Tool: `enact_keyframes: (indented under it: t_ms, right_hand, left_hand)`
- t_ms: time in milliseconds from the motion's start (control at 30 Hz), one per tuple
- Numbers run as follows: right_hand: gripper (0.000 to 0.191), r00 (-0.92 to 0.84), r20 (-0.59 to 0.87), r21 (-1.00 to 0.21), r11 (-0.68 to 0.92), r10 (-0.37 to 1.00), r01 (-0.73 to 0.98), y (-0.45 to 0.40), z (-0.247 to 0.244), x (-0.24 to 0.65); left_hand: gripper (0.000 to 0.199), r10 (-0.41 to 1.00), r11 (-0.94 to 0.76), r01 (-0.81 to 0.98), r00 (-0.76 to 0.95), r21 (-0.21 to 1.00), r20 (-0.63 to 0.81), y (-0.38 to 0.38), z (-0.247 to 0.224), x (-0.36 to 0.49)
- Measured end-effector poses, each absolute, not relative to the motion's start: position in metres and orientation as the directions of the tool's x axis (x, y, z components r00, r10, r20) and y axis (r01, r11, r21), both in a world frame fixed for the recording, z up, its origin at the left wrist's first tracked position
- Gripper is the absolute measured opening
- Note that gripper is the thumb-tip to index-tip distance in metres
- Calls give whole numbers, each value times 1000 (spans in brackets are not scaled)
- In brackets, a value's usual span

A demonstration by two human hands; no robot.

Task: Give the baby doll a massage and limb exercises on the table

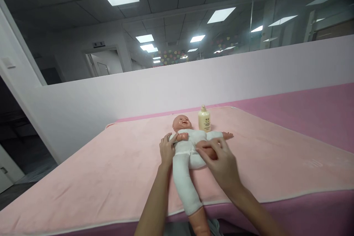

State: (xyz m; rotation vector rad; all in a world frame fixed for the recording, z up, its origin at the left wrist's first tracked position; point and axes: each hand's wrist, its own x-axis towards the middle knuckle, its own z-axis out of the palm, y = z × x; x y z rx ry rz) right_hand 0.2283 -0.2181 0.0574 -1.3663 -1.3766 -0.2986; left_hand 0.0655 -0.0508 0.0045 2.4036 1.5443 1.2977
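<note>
A baby doll [182, 186] with a white cloth body and bare plastic head, hands and lower legs lies on its back on a pink towel [124, 169]. One leg stretches toward me past the towel's edge; the other is bent up across the body. My left hand [166, 149] is beside the doll's torso, its fingers curled at the doll's arm and the thumb by its small hand. My right hand [221, 160] is closed at the bent leg, thumb and fingers pinched around the foot area. The exact contact is partly hidden. A pale yellow pump bottle [204, 120] stands beside the doll's head.
The towel covers a pink padded table [312, 210], whose near edge is in front of me. Behind it rises a low white wall [166, 88] topped with glass. A dark doorway [19, 136] opens at the left.
</note>
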Motion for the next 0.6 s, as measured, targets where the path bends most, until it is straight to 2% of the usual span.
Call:
enact_keyframes:
  t_ms: [67,167,233,300,400,500,600]
  right_hand:
    - [23,261,759,-488,254,597,835,-190,51,229]
    - [24,231,743,-477,254,628,842,-182,33,230]
    - [23,217,762,-455,266,610,850,-203,18,228]
    - [22,251,806,-443,266,536,856,-237,-2,222]
    - [18,268,865,-415,305,425,857,-283,-29,212]
    - [13,269,886,-404,344,377,848,-296,-24,211]
    - [9,333,899,-424,371,286,826,-273,15,218]
  left_hand:
    - [63,749,-526,753,188,396,636,-50,4,65]
    - [61,763,-510,715,118,479,636,-47,2,64]
    - [61,783,-474,654,7,590,622,-44,0,63]
    - [63,810,-408,548,-153,731,567,-40,-2,60]
    - [62,838,-242,364,-390,900,383,-34,-5,56]
    - [65,822,-182,280,-482,942,302,-31,-7,53]
    - [69,822,-273,344,-401,899,403,-32,-7,55]
